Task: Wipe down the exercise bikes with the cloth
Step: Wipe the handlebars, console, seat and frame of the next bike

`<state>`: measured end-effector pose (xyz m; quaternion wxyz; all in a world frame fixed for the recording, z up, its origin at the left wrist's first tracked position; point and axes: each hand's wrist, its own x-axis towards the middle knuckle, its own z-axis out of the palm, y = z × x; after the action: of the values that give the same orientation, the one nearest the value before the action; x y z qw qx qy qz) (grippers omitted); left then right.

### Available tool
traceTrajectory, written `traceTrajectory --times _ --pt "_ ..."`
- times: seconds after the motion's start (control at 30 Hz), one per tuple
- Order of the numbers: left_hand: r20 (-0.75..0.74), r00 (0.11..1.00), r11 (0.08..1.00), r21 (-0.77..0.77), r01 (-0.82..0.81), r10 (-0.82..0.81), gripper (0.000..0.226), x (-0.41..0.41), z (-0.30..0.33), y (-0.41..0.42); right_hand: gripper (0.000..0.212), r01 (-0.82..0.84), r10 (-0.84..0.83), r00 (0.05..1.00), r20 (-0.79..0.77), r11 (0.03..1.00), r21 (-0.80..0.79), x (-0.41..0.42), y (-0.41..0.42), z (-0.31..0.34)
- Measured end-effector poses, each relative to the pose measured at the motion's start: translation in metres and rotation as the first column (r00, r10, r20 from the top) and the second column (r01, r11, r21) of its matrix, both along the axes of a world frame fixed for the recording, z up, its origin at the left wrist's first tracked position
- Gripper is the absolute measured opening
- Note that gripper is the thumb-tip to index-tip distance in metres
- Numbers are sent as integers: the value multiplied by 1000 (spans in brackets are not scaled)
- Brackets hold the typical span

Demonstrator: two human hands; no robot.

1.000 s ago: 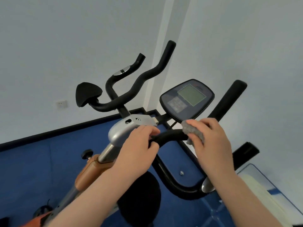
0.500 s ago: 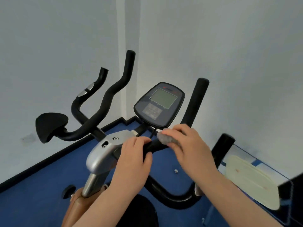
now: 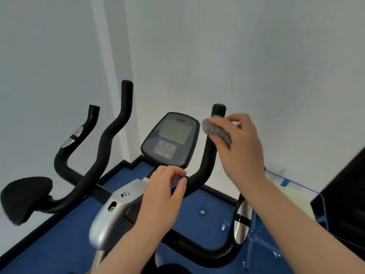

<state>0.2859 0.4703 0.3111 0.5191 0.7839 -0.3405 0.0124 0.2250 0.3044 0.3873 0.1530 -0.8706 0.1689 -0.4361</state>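
A: Two exercise bikes are in view, so take the console [image 3: 172,139] of the nearer one as the landmark. What lies left of it?

B: Far to the left sits a black saddle [image 3: 25,197], and between it and the console rise the curved black handlebars of the second bike [image 3: 106,143], one carrying a silver pulse sensor [image 3: 72,137].

A: And just below the console?

B: The silver stem cover [image 3: 114,212] slopes down to the lower left of the console. The left hand [image 3: 161,198] lies directly under the console, over the middle bar; its grip is loose, fingers bent and partly lifted, thumb near the bar, and I cannot tell whether it clasps the bar.

A: Where is the cloth?

B: Right of the console, near the top of the upright black handle [image 3: 209,155]. The grey cloth [image 3: 216,131] is rolled against that handle, and the right hand [image 3: 240,147] has its grip closed round it, fingers curled over the top.

A: Anything further right?

B: Below and right of the console, another silver sensor [image 3: 242,224] on the low bar, blue floor [image 3: 197,204] beneath, and a dark object at the frame's edge.
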Motion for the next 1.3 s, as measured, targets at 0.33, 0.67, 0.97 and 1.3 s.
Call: traceTrajectory --times 0.33,0.67,0.97,1.3 --pt "56 993 993 66 100 -104 10 13 -8 -21 22 -26 40 988 -150 995 97 6 -4 -11" --pt "114 990 994 77 80 -88 14 9 -8 -17 33 -69 85 996 -15 890 451 -17 46 -61" --pt "79 993 993 87 80 -87 13 10 -8 -15 46 -166 57 982 182 728 665 -29 84 -75" --pt "31 997 996 48 74 -75 18 11 -9 -14 35 -139 91 990 108 768 625 -29 74 -72"
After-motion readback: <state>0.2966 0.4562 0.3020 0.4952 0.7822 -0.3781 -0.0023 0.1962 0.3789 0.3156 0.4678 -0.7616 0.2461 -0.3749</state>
